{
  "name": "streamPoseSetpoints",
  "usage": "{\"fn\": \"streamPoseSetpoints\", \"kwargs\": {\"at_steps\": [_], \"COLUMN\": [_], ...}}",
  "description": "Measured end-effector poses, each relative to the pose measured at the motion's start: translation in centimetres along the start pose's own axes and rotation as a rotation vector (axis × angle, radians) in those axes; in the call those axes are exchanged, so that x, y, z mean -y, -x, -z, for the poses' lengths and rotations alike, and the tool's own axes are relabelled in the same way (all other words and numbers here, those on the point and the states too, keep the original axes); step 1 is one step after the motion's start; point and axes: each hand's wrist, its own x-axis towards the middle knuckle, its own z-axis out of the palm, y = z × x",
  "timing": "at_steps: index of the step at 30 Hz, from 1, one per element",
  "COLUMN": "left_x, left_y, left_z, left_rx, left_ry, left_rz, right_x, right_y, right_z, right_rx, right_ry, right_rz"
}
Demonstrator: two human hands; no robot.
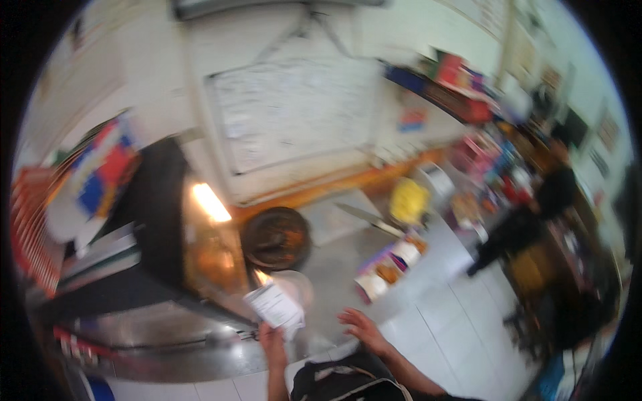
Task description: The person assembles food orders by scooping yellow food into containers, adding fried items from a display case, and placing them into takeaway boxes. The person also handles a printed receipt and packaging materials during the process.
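Observation:
My left hand [271,339] grips a white printed paper slip [275,307] by its lower edge, above the front of the steel counter [331,267]. Behind the slip is a pale round plate-like thing [299,286], partly covered by it. My right hand [361,329] hovers in front of my body near the counter edge, fingers apart, with nothing in it. Farther back sits a dark round bowl or pan [276,238] with orange-brown residue and something dark inside. The picture is blurred, so fine detail is lost.
A glass-fronted lit cabinet [217,247] stands left. A knife [368,219] lies by a pale board [338,217]; beside it are a yellow bag [409,199] and packed food tubs [391,267]. A person in dark clothes [535,207] is at right. A whiteboard [297,110] hangs behind.

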Motion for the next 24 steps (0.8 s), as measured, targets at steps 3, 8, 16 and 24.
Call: {"fn": "streamPoseSetpoints", "kwargs": {"at_steps": [3,8,16,24], "left_x": [6.9,10.6,17.0,25.5], "left_y": [2.8,2.7,0.5,-2.4], "left_z": [-8.2,-18.1,-35.8,-46.5], "left_rx": [0.373,0.866,1.054,1.041], "left_ry": [-0.018,-0.139,-0.731,-1.409], "left_rz": [0.227,0.232,-0.315,-0.674], "right_x": [1.9,3.4,3.6,0.2], "right_y": [-0.1,0.4,0.5,-0.7], "right_z": [-0.6,7.8,28.8,43.2], "right_rx": [-0.189,-0.596,-1.113,-1.301], "right_ry": [0.086,-0.105,0.369,0.789], "right_rz": [0.018,0.066,0.016,0.011]}}
